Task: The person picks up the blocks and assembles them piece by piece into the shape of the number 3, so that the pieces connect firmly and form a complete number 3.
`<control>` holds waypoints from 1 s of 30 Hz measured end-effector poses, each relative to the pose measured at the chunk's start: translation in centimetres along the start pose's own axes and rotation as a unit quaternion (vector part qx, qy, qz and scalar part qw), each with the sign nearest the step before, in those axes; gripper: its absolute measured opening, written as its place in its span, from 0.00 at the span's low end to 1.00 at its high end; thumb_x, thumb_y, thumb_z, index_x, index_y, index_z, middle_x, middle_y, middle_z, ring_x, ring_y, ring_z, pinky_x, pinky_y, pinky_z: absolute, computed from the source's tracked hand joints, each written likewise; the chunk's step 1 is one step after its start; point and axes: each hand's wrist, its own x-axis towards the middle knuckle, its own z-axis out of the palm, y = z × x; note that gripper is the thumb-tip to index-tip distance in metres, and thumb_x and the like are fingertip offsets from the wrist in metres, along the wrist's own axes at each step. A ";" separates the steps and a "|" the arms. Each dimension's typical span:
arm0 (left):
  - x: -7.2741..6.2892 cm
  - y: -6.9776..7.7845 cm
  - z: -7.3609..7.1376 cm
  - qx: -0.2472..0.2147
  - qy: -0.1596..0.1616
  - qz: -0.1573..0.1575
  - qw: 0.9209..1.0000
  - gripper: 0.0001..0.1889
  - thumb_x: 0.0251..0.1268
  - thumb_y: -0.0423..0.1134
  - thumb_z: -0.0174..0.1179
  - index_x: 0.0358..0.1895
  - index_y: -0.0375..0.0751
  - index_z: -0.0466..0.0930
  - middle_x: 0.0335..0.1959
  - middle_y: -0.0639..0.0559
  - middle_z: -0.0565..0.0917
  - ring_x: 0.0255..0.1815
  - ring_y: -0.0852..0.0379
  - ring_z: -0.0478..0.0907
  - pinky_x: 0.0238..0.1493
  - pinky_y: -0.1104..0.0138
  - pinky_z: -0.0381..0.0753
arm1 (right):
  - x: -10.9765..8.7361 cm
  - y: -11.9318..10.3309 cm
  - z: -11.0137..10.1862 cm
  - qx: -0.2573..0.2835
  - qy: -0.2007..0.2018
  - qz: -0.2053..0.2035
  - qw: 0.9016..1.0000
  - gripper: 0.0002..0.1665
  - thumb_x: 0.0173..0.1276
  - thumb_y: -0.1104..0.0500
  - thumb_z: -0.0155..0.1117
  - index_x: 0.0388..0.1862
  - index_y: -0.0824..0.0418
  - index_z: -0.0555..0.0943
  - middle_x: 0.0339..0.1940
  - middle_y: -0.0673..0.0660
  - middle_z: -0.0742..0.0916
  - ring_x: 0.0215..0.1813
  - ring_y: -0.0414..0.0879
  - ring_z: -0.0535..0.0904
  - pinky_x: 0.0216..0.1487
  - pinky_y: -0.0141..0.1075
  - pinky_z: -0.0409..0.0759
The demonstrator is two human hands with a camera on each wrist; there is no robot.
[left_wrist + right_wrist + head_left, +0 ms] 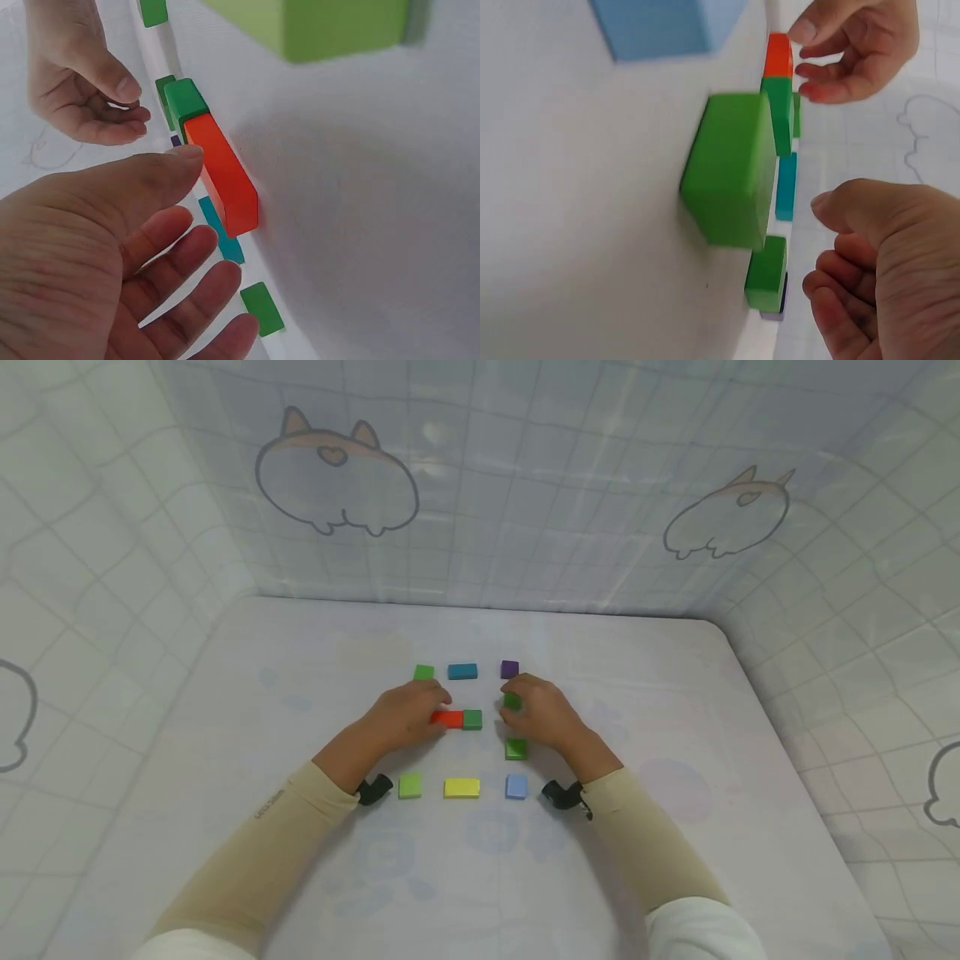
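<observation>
A red block (450, 719) and a green block (472, 720) lie end to end in the middle of the table. My left hand (405, 714) is beside the red block, its thumb tip overlapping the block's side in the left wrist view, its fingers (184, 259) spread and relaxed. Across from it, my right hand (547, 714) hovers around another green block (512, 701), thumb and fingers apart and loosely bent. The right wrist view shows a gap between that hand and this green block (766, 274). A further green block (516, 749) sits just nearer to me.
Behind the hands lie a bright green block (423, 672), a teal block (462, 672) and a purple block (510, 669). Nearer are a lime block (410, 786), a yellow block (461, 788) and a light blue block (516, 786). Patterned walls (525, 485) enclose the white table (337, 635).
</observation>
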 end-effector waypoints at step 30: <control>1.9 1.8 0.1 0.038 -0.004 0.031 0.999 0.15 0.63 0.46 0.68 0.51 0.48 0.84 0.43 0.56 0.81 0.42 0.56 0.73 0.45 0.64 0.80 | 0.4 2.6 -0.4 -0.008 -0.011 0.016 1.000 0.14 0.66 0.57 0.69 0.48 0.60 0.85 0.51 0.55 0.87 0.58 0.49 0.82 0.62 0.44 0.78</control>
